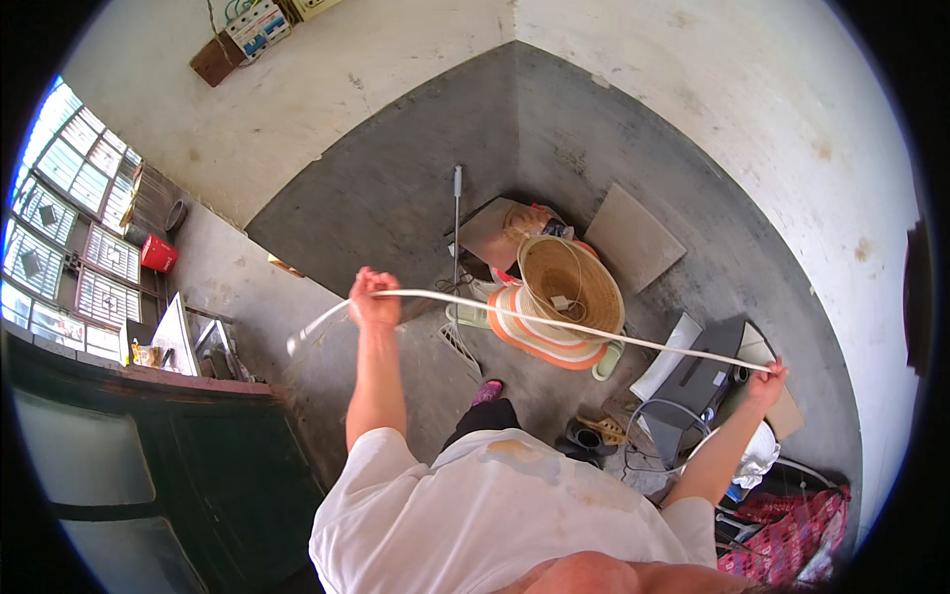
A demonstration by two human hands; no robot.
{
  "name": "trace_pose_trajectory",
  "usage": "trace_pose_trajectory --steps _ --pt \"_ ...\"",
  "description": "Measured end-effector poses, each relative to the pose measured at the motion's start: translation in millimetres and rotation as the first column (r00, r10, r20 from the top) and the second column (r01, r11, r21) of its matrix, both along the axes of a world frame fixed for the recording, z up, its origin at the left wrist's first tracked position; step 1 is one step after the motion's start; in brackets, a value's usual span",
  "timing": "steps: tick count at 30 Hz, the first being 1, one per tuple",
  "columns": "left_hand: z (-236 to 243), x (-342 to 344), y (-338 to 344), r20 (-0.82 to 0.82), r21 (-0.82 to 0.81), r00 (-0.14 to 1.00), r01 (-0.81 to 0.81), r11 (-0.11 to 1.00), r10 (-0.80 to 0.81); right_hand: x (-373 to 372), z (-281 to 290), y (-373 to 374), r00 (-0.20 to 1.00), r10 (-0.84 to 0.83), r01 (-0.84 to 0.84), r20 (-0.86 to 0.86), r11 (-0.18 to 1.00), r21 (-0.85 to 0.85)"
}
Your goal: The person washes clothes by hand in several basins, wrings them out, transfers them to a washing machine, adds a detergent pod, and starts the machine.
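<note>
A long white cord or thin hose (673,347) stretches across in front of me from one hand to the other, sagging only slightly. My left hand (374,297) is closed around it, arm raised. Past that hand a short length slants down to a thicker white end, too small to identify. Far to the right, my right hand (765,382) pinches the cord near its other end. Below the span stands a tall woven basket (569,267), beside an orange-and-white striped round piece (539,337).
A metal rod with a pale handle (457,208) leans on the grey wall. To the right lie a dark box (698,381), dark shoes (586,436) and patterned red cloth (792,530). A green door (218,465) stands at the left, a red bucket (158,253) beyond.
</note>
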State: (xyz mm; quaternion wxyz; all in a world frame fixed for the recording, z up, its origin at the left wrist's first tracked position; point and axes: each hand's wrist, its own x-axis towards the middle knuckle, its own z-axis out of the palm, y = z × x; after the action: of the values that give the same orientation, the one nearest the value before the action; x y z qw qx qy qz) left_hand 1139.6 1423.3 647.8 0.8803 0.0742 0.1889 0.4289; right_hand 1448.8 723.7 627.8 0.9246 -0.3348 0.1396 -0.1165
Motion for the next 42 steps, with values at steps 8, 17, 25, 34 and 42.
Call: trace_pose_trajectory --steps 8,17,25,34,42 --pt "80 43 15 -0.317 0.201 0.943 0.17 0.965 -0.1 76 -20 -50 0.926 -0.14 0.141 -0.35 0.99 -0.021" --pt "121 121 -21 -0.567 0.656 0.807 0.562 0.503 -0.163 -42 157 433 0.689 0.712 -0.097 0.136 0.276 -0.956" --pt "126 134 14 -0.55 0.817 0.733 0.571 0.079 0.399 -120 206 632 0.156 0.961 -0.43 0.228 0.274 -0.86" --pt "195 -8 188 0.255 0.854 0.257 0.393 -0.342 0.932 -58 259 719 0.071 0.955 -0.87 0.287 0.2 -0.451" --pt "277 -56 276 0.624 0.683 -0.126 0.568 -0.46 0.771 -31 310 792 0.161 0.929 -0.714 0.334 0.344 -0.61"
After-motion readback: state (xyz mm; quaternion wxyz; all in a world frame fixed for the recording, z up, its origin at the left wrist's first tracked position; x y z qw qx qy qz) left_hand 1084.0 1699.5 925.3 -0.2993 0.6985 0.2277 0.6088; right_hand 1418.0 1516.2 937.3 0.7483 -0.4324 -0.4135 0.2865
